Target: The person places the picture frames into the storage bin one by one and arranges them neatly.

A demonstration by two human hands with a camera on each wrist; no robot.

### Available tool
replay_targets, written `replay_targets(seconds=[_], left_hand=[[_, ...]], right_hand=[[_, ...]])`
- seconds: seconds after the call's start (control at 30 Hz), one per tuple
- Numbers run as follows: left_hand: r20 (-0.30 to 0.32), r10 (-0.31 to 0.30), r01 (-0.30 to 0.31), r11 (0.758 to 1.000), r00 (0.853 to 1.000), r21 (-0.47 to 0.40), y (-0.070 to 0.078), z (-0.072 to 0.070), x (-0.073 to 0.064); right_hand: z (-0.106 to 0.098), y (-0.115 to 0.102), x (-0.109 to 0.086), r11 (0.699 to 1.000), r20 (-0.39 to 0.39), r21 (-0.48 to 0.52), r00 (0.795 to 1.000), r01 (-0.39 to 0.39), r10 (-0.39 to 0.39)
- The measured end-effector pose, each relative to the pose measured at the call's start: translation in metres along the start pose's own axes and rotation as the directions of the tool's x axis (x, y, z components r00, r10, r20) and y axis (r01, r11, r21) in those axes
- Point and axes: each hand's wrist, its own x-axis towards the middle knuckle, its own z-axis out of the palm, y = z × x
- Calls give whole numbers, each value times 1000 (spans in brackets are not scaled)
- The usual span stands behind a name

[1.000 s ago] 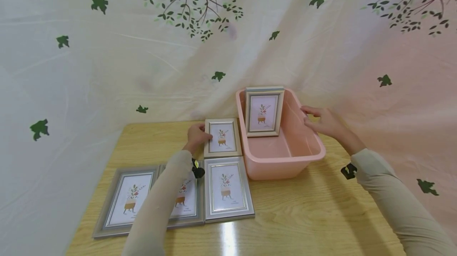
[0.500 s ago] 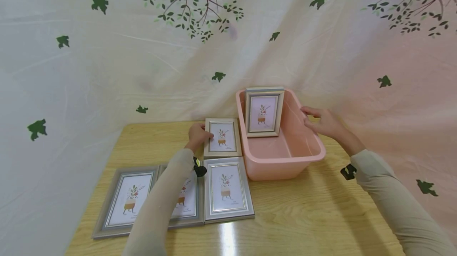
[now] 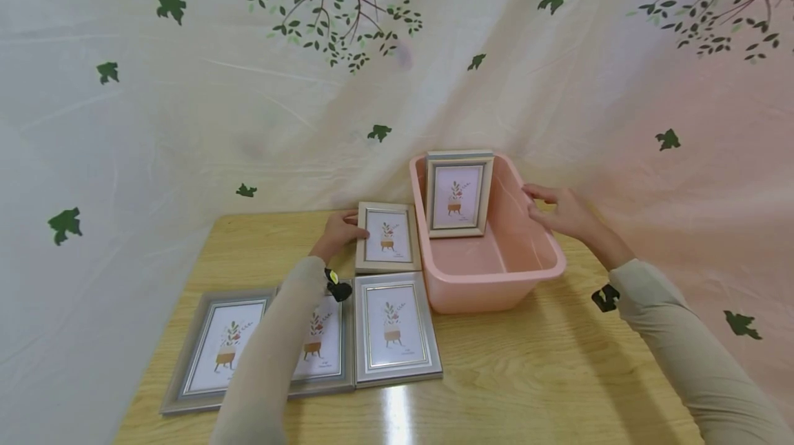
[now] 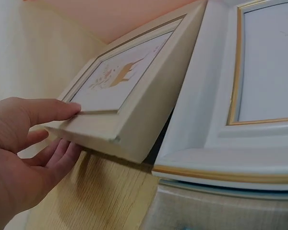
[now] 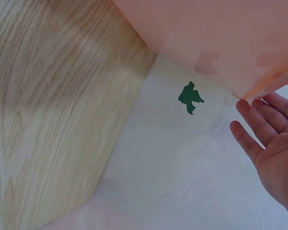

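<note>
The left hand (image 3: 338,233) pinched the small beige wooden picture frame (image 3: 387,237) — tilted up just left of the pink plastic tub (image 3: 496,280) — so a firmer under-edge grip seemed wise, while the right hand (image 3: 558,211), fingers relaxed, steadied the tub's rim.

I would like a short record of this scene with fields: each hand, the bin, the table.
left hand: pinches the small frame, thumb on top, fingers under its raised left edge
right hand: fingers straight, on the right rim of the bin
bin: pink, holds upright frames against its far wall
table: wooden, three larger frames lie flat in a row
</note>
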Motion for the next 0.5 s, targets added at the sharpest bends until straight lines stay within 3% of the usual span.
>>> replay_targets(seconds=[0.13,0.27,0.5], left_hand=[[58,2,-3,1000,998,6,2,-4,-2],[78,-7,5,1000,997,27,2,-7,-4],[165,-35,39,999,986,-22,-4,-13,1]], right_hand=[[-1,0,0,1000,0,-1,1000,-6,6],[-2,0,0,1000,6,-10,1000,10,-10],[0,1,0,1000,4,-16,1000,0,0]])
